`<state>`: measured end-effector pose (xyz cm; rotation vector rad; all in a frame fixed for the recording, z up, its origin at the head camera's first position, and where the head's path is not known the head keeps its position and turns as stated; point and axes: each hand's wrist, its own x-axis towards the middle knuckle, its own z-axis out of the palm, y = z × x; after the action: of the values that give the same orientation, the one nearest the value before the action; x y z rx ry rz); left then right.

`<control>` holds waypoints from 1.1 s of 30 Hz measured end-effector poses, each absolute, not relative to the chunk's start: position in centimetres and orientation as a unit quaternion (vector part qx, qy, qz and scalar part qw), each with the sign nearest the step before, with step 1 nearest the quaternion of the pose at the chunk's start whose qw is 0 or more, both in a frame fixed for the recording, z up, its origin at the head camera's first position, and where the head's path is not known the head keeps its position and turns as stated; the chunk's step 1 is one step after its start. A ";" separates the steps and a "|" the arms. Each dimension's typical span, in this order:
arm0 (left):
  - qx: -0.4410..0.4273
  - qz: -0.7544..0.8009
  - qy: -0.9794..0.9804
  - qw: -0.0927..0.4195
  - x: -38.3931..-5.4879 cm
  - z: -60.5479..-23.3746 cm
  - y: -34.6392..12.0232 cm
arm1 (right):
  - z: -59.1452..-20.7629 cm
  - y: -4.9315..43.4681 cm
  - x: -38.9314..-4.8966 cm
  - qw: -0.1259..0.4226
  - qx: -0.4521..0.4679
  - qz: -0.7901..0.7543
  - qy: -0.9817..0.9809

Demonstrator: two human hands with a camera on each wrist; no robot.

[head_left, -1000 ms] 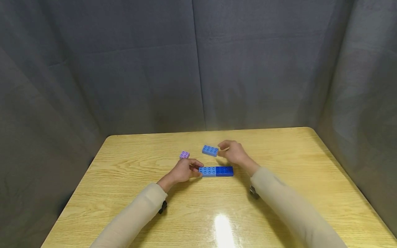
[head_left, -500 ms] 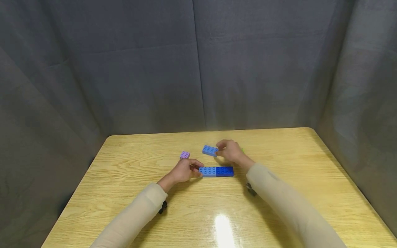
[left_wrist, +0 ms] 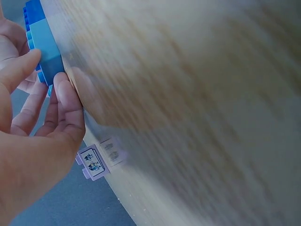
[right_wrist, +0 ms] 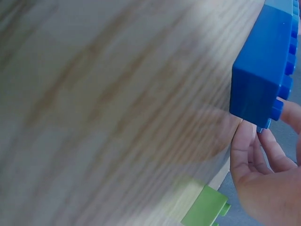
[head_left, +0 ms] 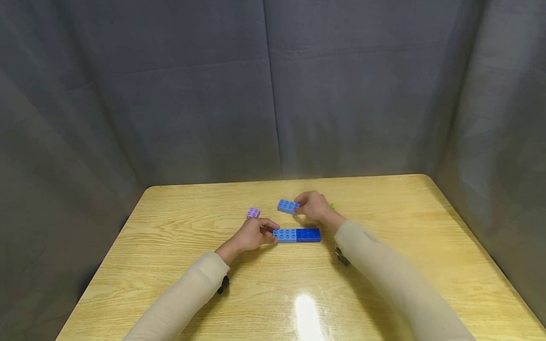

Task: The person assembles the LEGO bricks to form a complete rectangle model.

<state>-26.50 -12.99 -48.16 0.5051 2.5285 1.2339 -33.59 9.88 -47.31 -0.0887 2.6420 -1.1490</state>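
Note:
My left hand [head_left: 250,235] pinches the left end of a light blue toy brick [head_left: 285,236] between thumb and fingers. Flush against that brick's right end sits a dark blue brick [head_left: 309,235], and the two form a straight row on the table. Farther back lies a medium blue brick [head_left: 286,206], slightly turned. My right hand [head_left: 313,206] has thumb and fingers on either side of its right end, gripping it. In the right wrist view the dark blue brick [right_wrist: 261,63] hides most of the brick at my right fingertips.
A small purple brick [head_left: 253,212] stands behind my left hand; the left wrist view shows a printed picture on its side. A green brick [right_wrist: 205,207], mostly hidden in the head view, lies beyond my right wrist. Grey curtains [head_left: 204,109] surround the wooden table [head_left: 183,199].
My right hand has moved slightly left, its fingers closing onto the right end of the rear blue brick. The green brick has come into sight behind the right wrist. My left hand has stayed put.

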 end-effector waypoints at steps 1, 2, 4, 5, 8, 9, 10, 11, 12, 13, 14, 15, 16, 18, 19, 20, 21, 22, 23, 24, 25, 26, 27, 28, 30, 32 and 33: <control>0.175 0.428 0.876 0.141 -26.5 -48.1 -13.0 | -47.3 9.8 -33.6 0.131 -0.029 -0.395 0.909; 0.174 0.429 0.875 0.141 -26.5 -48.1 -13.0 | -47.2 9.8 -33.7 0.131 -0.028 -0.394 0.909; 0.175 0.429 0.875 0.141 -26.5 -48.1 -13.0 | -47.2 9.8 -33.7 0.130 -0.029 -0.391 0.911; 0.177 0.428 0.875 0.142 -26.5 -48.0 -13.0 | -47.1 9.8 -33.7 0.131 -0.029 -0.390 0.911; 0.179 0.424 0.877 0.140 -26.6 -48.1 -13.0 | -47.1 9.8 -33.7 0.133 -0.025 -0.389 0.911; 0.181 0.422 0.877 0.139 -26.7 -48.1 -13.0 | -47.0 9.8 -33.6 0.133 -0.024 -0.389 0.911; 0.181 0.420 0.879 0.138 -26.7 -48.2 -13.0 | -47.0 9.9 -33.6 0.133 -0.023 -0.389 0.911; 0.178 0.420 0.879 0.138 -26.7 -48.2 -12.9 | -47.1 9.9 -33.6 0.134 -0.022 -0.389 0.911; 0.179 0.418 0.880 0.137 -26.8 -48.2 -12.9 | -47.1 9.9 -33.6 0.133 -0.022 -0.389 0.911; 0.179 0.418 0.880 0.136 -26.8 -48.2 -12.9 | -47.1 10.0 -33.6 0.132 -0.022 -0.390 0.911; 0.181 0.418 0.880 0.135 -26.8 -48.2 -12.9 | -47.1 10.1 -33.7 0.130 -0.024 -0.391 0.911; 0.183 0.419 0.879 0.134 -26.8 -48.2 -12.9 | -47.2 10.2 -33.7 0.128 -0.026 -0.391 0.911; 0.183 0.420 0.879 0.134 -26.7 -48.2 -12.9 | -47.2 10.2 -33.7 0.126 -0.029 -0.391 0.911; 0.185 0.422 0.877 0.133 -26.6 -48.1 -12.9 | -47.2 10.5 -33.8 0.122 -0.035 -0.392 0.911; 0.186 0.423 0.877 0.133 -26.6 -48.1 -12.9 | -47.2 10.6 -33.8 0.119 -0.040 -0.391 0.912; 0.187 0.425 0.876 0.132 -26.5 -48.0 -12.8 | -47.2 10.7 -33.8 0.116 -0.045 -0.388 0.913; 0.188 0.425 0.876 0.132 -26.5 -48.0 -12.9 | -47.2 10.8 -33.8 0.115 -0.047 -0.388 0.913; 0.189 0.425 0.875 0.132 -26.5 -48.0 -12.9 | -47.1 10.9 -33.8 0.114 -0.050 -0.387 0.914; 0.190 0.425 0.875 0.132 -26.5 -48.0 -12.9 | -47.1 11.0 -33.8 0.114 -0.052 -0.387 0.914; 0.190 0.426 0.875 0.132 -26.5 -48.0 -12.9 | -47.0 11.1 -33.8 0.113 -0.054 -0.385 0.914; 0.190 0.426 0.874 0.132 -26.5 -48.0 -12.9 | -46.9 11.2 -33.7 0.113 -0.055 -0.384 0.915; 0.190 0.427 0.874 0.132 -26.5 -48.1 -12.9 | -46.7 11.3 -33.7 0.113 -0.055 -0.383 0.915; 0.190 0.427 0.874 0.133 -26.5 -48.1 -12.9 | -46.7 11.4 -33.6 0.115 -0.054 -0.384 0.915; 0.188 0.429 0.873 0.135 -26.4 -48.0 -12.9 | -46.6 11.5 -33.5 0.115 -0.056 -0.383 0.915; 0.186 0.431 0.872 0.138 -26.4 -48.0 -12.9 | -46.5 11.7 -33.3 0.114 -0.059 -0.383 0.915; 0.187 0.432 0.872 0.139 -26.4 -48.0 -13.0 | -46.4 11.9 -33.2 0.112 -0.067 -0.382 0.915; 0.186 0.432 0.872 0.139 -26.3 -48.0 -12.9 | -46.3 12.1 -33.1 0.112 -0.071 -0.382 0.914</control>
<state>-26.35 -12.95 -47.97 0.5386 2.5195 1.2476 -33.08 12.08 -46.34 -0.2091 2.6845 -1.1222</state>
